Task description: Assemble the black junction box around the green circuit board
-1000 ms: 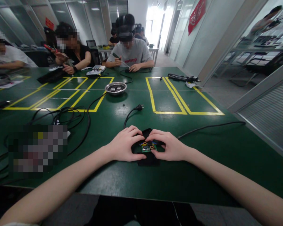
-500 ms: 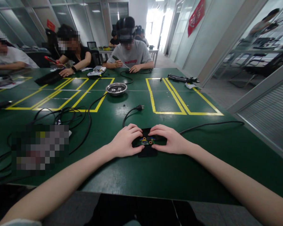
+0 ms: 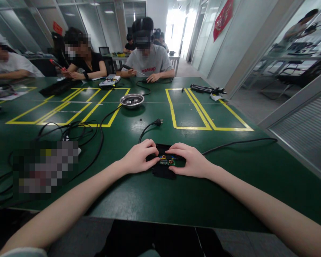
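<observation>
A small black device (image 3: 162, 171) lies on the green table (image 3: 176, 200) right in front of me, with a green circuit board (image 3: 167, 161) and small orange rings showing in its open middle. My left hand (image 3: 139, 157) grips its left side, fingers curled over the top edge. From the other side my right hand (image 3: 189, 160) holds it the same way, thumb and fingers pressed around the board. Two black cables (image 3: 230, 144) run out from under my hands.
A loose plug (image 3: 157, 122) lies just beyond the device. A metal bowl (image 3: 132, 100) sits farther back. Tangled black cables (image 3: 69, 132) lie at left. Yellow tape boxes (image 3: 192, 110) mark the table. Other people work at the far edge with tools.
Both hands and the device have shifted slightly away from me across the table. My grip stays the same.
</observation>
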Demonstrator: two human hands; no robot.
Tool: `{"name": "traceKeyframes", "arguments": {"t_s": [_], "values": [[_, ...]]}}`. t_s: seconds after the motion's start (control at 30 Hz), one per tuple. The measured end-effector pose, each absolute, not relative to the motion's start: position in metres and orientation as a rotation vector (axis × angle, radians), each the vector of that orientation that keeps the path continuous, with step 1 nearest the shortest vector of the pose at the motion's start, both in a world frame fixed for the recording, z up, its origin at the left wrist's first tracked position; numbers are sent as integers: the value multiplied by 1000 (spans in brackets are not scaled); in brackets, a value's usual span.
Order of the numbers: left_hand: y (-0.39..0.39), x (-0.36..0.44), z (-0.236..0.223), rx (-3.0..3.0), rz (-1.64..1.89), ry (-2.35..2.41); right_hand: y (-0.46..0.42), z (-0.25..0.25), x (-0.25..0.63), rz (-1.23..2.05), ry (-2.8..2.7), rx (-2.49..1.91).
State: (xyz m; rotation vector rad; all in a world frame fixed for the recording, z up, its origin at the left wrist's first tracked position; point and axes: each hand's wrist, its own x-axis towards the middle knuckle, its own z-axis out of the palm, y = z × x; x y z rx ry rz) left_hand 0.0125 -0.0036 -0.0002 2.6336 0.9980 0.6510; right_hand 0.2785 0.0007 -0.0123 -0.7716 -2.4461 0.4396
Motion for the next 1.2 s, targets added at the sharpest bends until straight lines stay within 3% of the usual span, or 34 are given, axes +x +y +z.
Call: {"name": "traceKeyframes", "arguments": {"t_s": [1.2], "values": [[4, 8, -8, 2652, 513, 1134, 4, -15, 280, 360, -2416, -850]]}}
